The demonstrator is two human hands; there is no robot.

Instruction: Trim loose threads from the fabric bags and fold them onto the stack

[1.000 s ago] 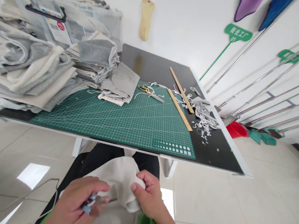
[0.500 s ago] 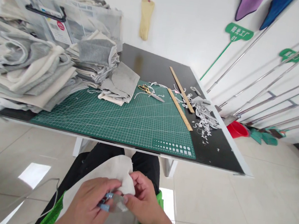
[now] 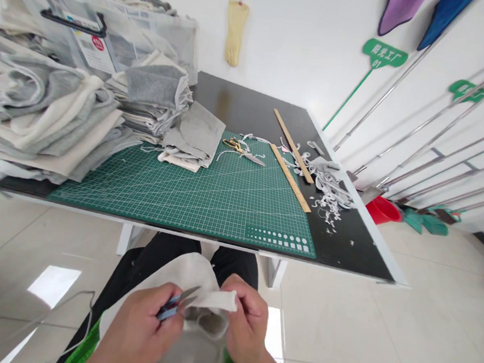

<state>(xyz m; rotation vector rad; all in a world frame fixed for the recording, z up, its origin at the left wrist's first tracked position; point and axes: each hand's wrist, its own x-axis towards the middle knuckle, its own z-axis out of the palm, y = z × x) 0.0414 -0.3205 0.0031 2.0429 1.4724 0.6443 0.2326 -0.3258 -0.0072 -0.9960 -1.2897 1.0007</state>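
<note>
On my lap lies an off-white and grey cloth, its edge folded into a narrow strip. My right hand is closed on the end of that strip, fingers pinching it. In my left hand is a small pair of thread snips with blue handles, gripped between thumb and fingers. The blades of the snips point right and stand apart, right at the cloth's folded edge; whether they touch it I cannot tell. Part of the cloth is hidden under my left hand.
Ahead is a table with a green cutting mat. Gold-handled scissors, two wooden rulers and fabric scraps lie on it. Stacks of grey cloth and a clear plastic bin stand left.
My left hand has turned the snips so their blades, now plainly apart, reach the cloth's edge. My right hand has shifted slightly right, pulling the edge out as a strip.
</note>
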